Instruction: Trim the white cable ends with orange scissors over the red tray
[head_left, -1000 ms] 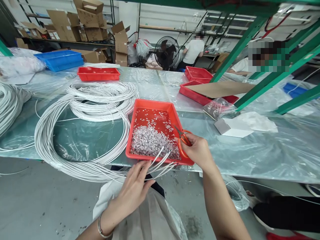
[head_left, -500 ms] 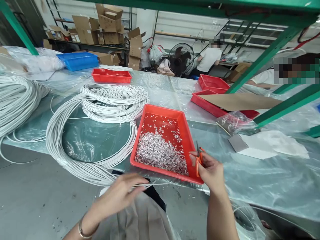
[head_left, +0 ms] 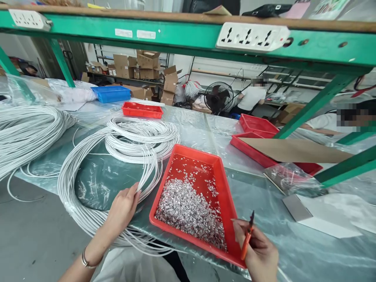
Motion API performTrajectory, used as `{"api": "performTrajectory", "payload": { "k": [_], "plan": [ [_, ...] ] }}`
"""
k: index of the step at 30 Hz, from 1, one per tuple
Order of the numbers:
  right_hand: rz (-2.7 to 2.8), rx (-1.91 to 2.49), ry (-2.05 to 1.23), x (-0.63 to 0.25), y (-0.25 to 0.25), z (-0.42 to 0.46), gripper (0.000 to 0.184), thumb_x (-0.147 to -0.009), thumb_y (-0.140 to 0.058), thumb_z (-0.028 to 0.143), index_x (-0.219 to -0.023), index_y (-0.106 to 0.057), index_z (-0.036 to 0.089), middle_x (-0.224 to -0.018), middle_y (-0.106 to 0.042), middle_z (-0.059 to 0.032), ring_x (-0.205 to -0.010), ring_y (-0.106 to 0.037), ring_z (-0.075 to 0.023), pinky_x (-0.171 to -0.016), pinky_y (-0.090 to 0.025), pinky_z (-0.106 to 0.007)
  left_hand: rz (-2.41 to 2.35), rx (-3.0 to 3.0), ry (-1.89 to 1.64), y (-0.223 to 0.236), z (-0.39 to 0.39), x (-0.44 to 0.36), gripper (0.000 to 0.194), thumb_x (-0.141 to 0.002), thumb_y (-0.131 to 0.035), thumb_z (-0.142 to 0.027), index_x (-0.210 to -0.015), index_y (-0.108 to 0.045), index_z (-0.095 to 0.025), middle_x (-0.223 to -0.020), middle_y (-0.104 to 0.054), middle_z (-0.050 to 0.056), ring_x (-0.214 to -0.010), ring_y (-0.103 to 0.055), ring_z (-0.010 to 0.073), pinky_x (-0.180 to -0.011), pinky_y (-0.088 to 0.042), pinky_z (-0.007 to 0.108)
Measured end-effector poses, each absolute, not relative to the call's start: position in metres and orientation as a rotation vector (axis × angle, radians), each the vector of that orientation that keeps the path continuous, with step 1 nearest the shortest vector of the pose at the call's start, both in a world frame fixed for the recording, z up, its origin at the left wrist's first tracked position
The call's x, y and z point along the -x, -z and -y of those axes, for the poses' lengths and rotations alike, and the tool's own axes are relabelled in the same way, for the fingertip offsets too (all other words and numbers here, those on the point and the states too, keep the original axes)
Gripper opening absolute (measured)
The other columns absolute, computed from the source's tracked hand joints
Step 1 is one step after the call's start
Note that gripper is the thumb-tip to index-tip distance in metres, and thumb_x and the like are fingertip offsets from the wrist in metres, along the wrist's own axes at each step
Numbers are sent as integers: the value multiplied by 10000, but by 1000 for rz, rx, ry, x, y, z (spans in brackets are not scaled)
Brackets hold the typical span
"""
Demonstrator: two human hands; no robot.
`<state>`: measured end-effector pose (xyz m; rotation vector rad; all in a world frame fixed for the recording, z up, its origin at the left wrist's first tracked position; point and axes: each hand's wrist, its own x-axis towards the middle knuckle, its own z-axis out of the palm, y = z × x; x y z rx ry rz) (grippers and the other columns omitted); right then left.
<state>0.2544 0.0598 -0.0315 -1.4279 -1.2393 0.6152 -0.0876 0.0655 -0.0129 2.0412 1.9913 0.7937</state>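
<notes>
My left hand point(head_left: 125, 207) is closed on a few strands of white cable point(head_left: 149, 168), lifted at the near right side of a large coil point(head_left: 69, 176). In my right hand point(head_left: 260, 250) are small orange-handled snips point(head_left: 247, 239), their dark tip pointing up. That hand is at the near right corner of a red tray point(head_left: 227, 196). A heap of tiny shiny metal pieces point(head_left: 188, 211) lies in the tray, with more scattered over its bottom. Some cable strands point(head_left: 152, 246) hang over the table's front edge.
Another white coil point(head_left: 141, 137) lies behind the large one, and a thick coil point(head_left: 26, 133) at left. Red trays point(head_left: 258, 125) and cardboard point(head_left: 296, 149) stand at right. A green frame point(head_left: 176, 43) with sockets spans overhead. A person point(head_left: 252, 98) is near a fan point(head_left: 219, 97).
My left hand has moved up and left from the table's front edge and now grips strands of the coil. My right hand still holds the snips. The view has tilted upward.
</notes>
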Motion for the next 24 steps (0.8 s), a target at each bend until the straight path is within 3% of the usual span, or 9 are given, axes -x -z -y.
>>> {"api": "performTrajectory", "payload": {
  "k": [3,5,8,13,17,20,24],
  "plan": [
    [1230,1440,-551,-253,30,-60,248,-670,-710,419,-704,-703,174,-637,-691,-46,-560,-624,-210,-517,-523,-273,-1872,-1730,-1073,7,-69,88,317,-916,-365,-407,-1116,-464,-182,-727,-574,17,-643,-557,181,-622,-438,293],
    [1224,1440,-536,-251,29,-60,286,-648,-724,456,-692,-705,174,-628,-691,-49,-545,-629,-215,-497,-532,-273,-1687,-1532,-1173,-4,-72,84,338,-900,-397,-438,-1086,-472,-166,-585,-446,-49,-498,-441,122,-491,-359,229],
    [1234,1409,-574,-245,28,-58,341,-600,-757,489,-718,-706,172,-621,-688,-55,-544,-636,-221,-496,-547,-275,-1334,-1400,-1211,-28,-74,69,389,-912,-353,-466,-1071,-503,-145,-521,-345,-78,-434,-317,82,-428,-271,197],
    [1239,1263,-724,-244,26,-46,418,-651,-745,437,-977,-658,192,-738,-702,-60,-655,-669,-223,-570,-562,-277,-620,-1433,-918,-65,-79,27,486,-876,-364,-557,-903,-613,-141,-454,-378,-63,-380,-288,61,-448,-287,226],
    [1428,1214,-731,-255,11,-35,196,-699,-724,326,-852,-697,205,-679,-700,-43,-637,-669,-220,-648,-563,-308,-502,-1136,-943,-67,-83,-6,402,-803,-547,-526,-837,-668,-144,-562,-437,-18,-464,-399,77,-465,-323,235],
    [1612,1174,-665,-258,-4,-27,116,-760,-657,302,-816,-690,206,-615,-673,-33,-663,-663,-236,-744,-540,-354,-647,-975,-924,-53,-78,-22,347,-765,-644,-440,-909,-669,-126,-607,-493,-8,-493,-469,78,-483,-345,231],
    [1711,1197,-753,-256,-10,-17,343,-818,-558,351,-1132,-537,215,-704,-648,-36,-621,-616,-201,-605,-522,-306,-755,-961,-882,-34,-67,-30,482,-801,-568,-496,-1117,-548,-133,-656,-602,10,-403,-519,80,-398,-300,206]
  ]
}}
